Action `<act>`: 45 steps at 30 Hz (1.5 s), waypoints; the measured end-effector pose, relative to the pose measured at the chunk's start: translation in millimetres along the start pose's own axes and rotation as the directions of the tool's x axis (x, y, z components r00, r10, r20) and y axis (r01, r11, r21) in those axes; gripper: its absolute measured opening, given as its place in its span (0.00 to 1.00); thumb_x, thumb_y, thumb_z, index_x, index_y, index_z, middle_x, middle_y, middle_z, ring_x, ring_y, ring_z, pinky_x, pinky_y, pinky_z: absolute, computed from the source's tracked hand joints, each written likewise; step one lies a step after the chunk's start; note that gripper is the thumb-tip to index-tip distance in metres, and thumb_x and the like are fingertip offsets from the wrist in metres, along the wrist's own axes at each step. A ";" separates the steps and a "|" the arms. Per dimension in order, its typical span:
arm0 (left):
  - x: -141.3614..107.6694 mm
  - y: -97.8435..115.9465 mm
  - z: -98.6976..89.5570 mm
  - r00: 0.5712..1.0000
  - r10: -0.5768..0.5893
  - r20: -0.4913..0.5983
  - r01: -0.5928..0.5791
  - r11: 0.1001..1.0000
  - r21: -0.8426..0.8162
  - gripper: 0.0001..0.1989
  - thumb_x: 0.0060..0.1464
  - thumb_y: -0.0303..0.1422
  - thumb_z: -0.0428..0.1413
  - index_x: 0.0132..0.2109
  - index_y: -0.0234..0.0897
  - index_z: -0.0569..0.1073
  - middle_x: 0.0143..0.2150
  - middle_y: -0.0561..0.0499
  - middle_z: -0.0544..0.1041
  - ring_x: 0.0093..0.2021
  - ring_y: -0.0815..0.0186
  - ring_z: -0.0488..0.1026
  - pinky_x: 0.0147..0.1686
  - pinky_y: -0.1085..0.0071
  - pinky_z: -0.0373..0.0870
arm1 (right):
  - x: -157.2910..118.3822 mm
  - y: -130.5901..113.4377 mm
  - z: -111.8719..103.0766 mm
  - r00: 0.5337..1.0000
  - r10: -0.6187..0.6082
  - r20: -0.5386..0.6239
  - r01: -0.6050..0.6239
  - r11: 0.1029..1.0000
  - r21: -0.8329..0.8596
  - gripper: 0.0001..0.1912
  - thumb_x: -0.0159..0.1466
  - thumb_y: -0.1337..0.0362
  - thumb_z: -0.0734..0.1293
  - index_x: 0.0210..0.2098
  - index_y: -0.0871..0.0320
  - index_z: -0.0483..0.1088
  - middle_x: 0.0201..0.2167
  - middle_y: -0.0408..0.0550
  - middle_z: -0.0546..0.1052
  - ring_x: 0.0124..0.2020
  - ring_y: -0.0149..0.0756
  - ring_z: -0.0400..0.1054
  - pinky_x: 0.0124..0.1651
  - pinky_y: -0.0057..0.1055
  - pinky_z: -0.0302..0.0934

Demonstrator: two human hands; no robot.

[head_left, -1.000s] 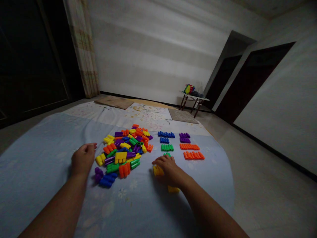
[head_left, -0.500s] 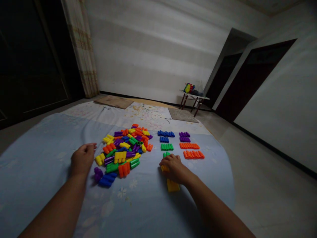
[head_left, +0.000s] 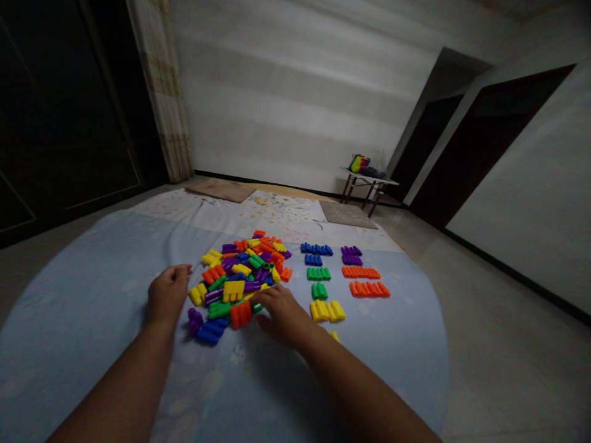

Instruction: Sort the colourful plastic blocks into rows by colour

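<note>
A mixed pile of plastic blocks (head_left: 249, 264) in several colours lies on the table. My right hand (head_left: 281, 314) is over the pile's near right edge, fingers apart, close to an orange block (head_left: 241, 315) and partly covering a green one. Left of the pile rests my left hand (head_left: 168, 292), its fingers curled; whether anything is in them is hidden. To the right lie rows of blue (head_left: 316, 249), green (head_left: 318, 274), yellow (head_left: 327, 311), purple (head_left: 351, 251) and orange blocks (head_left: 361, 272). A further yellow piece is mostly hidden behind my right forearm.
A blue and white floral cloth (head_left: 401, 344) covers the table. Two flat boards (head_left: 221, 190) (head_left: 348, 214) lie at its far edge. Beyond stands a small side table (head_left: 388, 181) with a colourful bag (head_left: 359, 163).
My right hand has moved left from the yellow blocks to the pile, uncovering the yellow row and the short green row. The view has shifted slightly; my left hand stays beside the pile.
</note>
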State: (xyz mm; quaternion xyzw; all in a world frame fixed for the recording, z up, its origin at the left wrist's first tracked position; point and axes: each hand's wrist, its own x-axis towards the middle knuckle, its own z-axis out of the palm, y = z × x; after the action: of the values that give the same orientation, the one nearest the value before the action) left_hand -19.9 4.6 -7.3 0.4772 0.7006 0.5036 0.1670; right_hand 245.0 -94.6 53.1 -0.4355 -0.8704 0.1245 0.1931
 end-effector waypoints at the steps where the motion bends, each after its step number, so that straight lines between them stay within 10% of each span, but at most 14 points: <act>1: 0.4 -1.1 0.3 1.000 0.001 -0.001 -0.001 1.000 0.005 0.19 0.50 0.40 0.46 0.41 0.34 0.74 0.37 0.47 0.78 0.37 0.64 0.73 0.38 0.71 0.68 | 6.5 -3.6 5.5 1.000 -0.024 -0.001 0.024 1.000 -0.006 0.18 0.59 0.69 0.62 0.50 0.55 0.65 0.49 0.46 0.71 0.50 0.37 0.59 0.51 0.33 0.52; 22: -2.1 3.7 -1.4 0.999 -0.019 0.029 0.019 1.000 0.011 0.19 0.50 0.40 0.46 0.41 0.35 0.74 0.38 0.46 0.78 0.39 0.64 0.74 0.38 0.71 0.68 | -15.1 -6.9 -8.2 0.947 0.309 0.089 -0.271 0.916 -0.295 0.17 0.61 0.54 0.60 0.43 0.57 0.71 0.33 0.54 0.76 0.36 0.42 0.68 0.37 0.35 0.58; 31: -0.9 4.1 -2.2 0.999 -0.027 0.026 0.027 1.000 0.013 0.19 0.49 0.40 0.46 0.41 0.34 0.74 0.37 0.46 0.78 0.39 0.63 0.74 0.40 0.69 0.68 | -15.7 -5.4 -2.4 0.998 0.046 0.049 -0.035 0.979 -0.202 0.19 0.59 0.56 0.62 0.48 0.55 0.67 0.42 0.51 0.72 0.43 0.40 0.64 0.43 0.34 0.58; 45: -1.6 11.2 -5.8 0.998 -0.051 0.045 0.045 0.992 0.119 0.20 0.48 0.44 0.45 0.41 0.39 0.74 0.37 0.48 0.78 0.41 0.59 0.74 0.42 0.65 0.69 | -21.9 -10.9 1.2 0.995 0.059 0.074 -0.041 0.973 -0.227 0.24 0.56 0.49 0.64 0.47 0.56 0.68 0.41 0.51 0.72 0.41 0.40 0.65 0.41 0.34 0.60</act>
State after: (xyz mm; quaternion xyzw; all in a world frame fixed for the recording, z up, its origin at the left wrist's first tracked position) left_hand -17.6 0.5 4.5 0.4811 0.7361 0.4457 0.1673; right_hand 248.7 -118.8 51.3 -0.4709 -0.8747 0.0474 0.1041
